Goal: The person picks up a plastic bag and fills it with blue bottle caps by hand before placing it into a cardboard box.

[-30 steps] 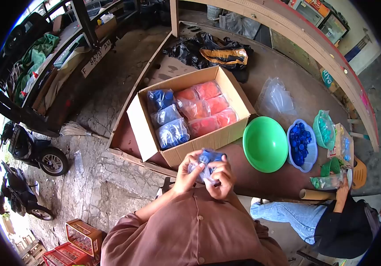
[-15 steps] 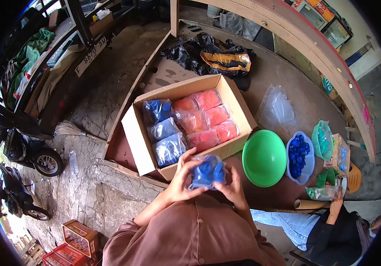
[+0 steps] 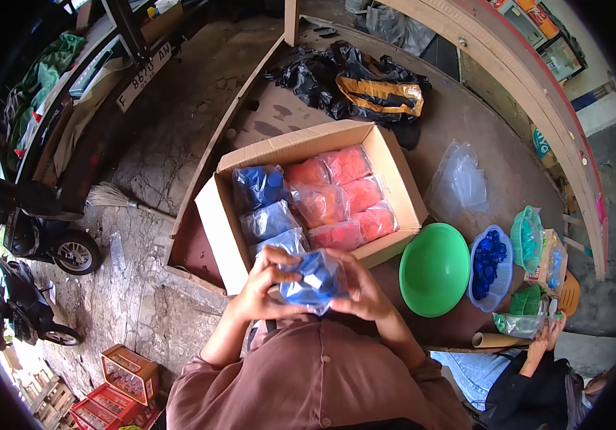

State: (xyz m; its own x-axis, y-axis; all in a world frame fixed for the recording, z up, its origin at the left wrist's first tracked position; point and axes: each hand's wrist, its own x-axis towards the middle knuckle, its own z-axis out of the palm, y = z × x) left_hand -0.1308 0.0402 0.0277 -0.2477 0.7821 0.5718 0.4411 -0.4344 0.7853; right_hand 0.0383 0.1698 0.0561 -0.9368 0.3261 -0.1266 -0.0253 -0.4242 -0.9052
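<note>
Both my hands hold a clear plastic bag of blue caps point(image 3: 313, 279) in front of my chest. My left hand point(image 3: 261, 285) grips its left side and my right hand point(image 3: 361, 290) its right side. Just beyond the bag stands an open cardboard box point(image 3: 394, 172) packed with several bags of blue caps point(image 3: 259, 188) on its left and orange caps point(image 3: 347, 193) on its right. The held bag hides part of the box's near wall.
A green bowl point(image 3: 433, 269), a blue basket of blue caps point(image 3: 490, 266) and a green basket point(image 3: 526, 236) sit on the brown table point(image 3: 451, 115). Empty clear bags point(image 3: 458, 179) and black bags point(image 3: 336, 72) lie behind. Another person's hand point(image 3: 548, 333) holds a bag at right.
The bag in my hands has moved lower and slightly left, closer to my chest. My fingers have spread wider around it. The view has tilted down a little.
</note>
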